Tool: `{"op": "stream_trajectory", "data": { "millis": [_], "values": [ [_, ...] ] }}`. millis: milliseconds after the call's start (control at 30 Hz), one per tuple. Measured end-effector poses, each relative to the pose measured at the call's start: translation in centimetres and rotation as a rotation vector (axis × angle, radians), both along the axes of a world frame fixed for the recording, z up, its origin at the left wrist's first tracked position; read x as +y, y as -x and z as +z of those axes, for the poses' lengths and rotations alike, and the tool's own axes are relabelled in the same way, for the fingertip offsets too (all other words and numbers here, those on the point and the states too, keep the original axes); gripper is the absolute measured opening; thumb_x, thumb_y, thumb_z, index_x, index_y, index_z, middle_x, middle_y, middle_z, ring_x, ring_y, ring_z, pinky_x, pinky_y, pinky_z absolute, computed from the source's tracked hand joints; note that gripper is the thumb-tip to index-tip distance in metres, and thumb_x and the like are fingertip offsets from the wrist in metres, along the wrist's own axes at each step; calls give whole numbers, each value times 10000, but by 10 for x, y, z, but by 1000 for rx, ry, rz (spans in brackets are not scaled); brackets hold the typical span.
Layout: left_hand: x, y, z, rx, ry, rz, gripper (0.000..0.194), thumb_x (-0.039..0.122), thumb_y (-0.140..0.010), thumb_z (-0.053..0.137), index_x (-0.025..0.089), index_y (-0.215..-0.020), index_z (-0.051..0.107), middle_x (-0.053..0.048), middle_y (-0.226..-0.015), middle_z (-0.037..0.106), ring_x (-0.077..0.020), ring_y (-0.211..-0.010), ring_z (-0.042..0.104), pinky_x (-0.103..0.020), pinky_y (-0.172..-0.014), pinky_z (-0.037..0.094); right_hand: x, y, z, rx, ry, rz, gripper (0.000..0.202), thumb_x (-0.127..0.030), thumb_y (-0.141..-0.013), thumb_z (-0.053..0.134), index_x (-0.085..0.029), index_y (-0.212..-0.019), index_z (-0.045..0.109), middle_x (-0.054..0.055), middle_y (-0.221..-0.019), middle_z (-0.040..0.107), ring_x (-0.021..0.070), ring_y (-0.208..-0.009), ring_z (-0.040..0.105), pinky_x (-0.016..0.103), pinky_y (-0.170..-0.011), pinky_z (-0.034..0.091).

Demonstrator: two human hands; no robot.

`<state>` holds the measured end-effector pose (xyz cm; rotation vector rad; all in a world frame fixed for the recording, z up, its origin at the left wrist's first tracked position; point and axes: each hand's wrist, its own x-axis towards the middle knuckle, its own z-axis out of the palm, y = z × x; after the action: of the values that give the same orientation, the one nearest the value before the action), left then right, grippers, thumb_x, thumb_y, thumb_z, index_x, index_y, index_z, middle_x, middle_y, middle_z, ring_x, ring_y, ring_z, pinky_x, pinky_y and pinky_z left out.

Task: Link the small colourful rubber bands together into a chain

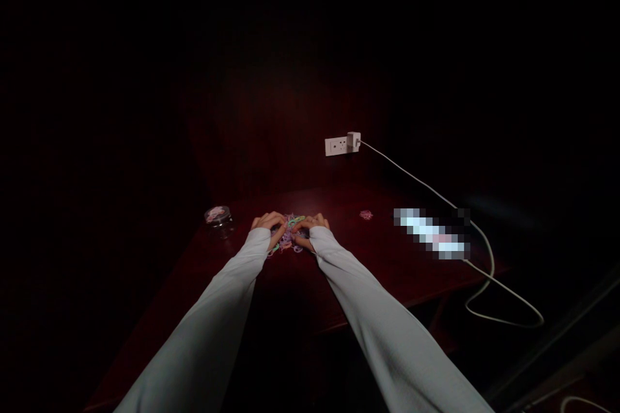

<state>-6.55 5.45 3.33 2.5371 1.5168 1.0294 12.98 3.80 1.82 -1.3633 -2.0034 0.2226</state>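
Observation:
A loose pile of small elastic hair ties (pixel 290 242), purple, pink and green, lies on the dark red table. From its left side my left hand (pixel 269 224) reaches in, fingers bent and thumb and fingertips drawn together at the ties. My right hand (pixel 310 227) mirrors it on the right edge, with curled fingers touching the same pile. Exactly which ties sit between the fingertips is too small and dim to see. Light grey sleeves cover both forearms.
A clear jar (pixel 220 222) with a patterned lid stands left of my hands. To the right lies a small pink clump (pixel 366 214), then a blurred bright device (pixel 431 234). A white cable (pixel 411 175) runs to a charger (pixel 354 139) in the wall socket (pixel 335 146).

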Motion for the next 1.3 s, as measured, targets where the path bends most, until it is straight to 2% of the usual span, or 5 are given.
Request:
{"op": "stream_trajectory", "data": {
  "millis": [400, 633, 800, 1000, 1300],
  "values": [
    [3, -1, -1, -101, 9, 5, 210, 264, -952, 561, 231, -781, 679, -31, -1089, 776, -225, -1102, 671, -374, -989, 434, -9, -2, 14, 98, 18, -70, 107, -371, -905, 766, -273, -939, 793, 23, -991, 743, 240, -1080, 517, 369, -967, 327],
    [8, 0, -3, -198, 20, -38, 227, 302, -929, 575, 228, -746, 687, -44, -1045, 783, -230, -1043, 696, -389, -1012, 473, -8, -4, 12, 110, -1, -44, 133, -381, -895, 777, -297, -995, 803, 21, -987, 736, 233, -1060, 494, 355, -946, 309],
    [13, 2, -9, -236, -18, -66, 230, 357, -908, 616, 229, -738, 703, -50, -1017, 784, -239, -1023, 700, -392, -1010, 475, -6, -2, 11, 99, 5, -40, 89, -361, -902, 771, -284, -898, 815, 33, -1009, 738, 239, -1075, 481, 370, -959, 299],
    [15, 2, -11, -251, -28, -112, 214, 304, -898, 607, 230, -725, 709, -53, -999, 774, -235, -985, 704, -378, -973, 488, -6, -2, 11, 102, -4, -37, 83, -339, -863, 811, -289, -930, 808, 23, -996, 745, 243, -1062, 505, 368, -955, 320],
    [14, 2, -13, -236, -15, -86, 216, 311, -913, 605, 225, -747, 713, -52, -1019, 776, -237, -1013, 705, -388, -992, 475, -3, -2, 8, 91, -13, -29, 93, -375, -864, 812, -298, -917, 812, 30, -1005, 748, 247, -1064, 508, 379, -967, 322]
  ]
}}
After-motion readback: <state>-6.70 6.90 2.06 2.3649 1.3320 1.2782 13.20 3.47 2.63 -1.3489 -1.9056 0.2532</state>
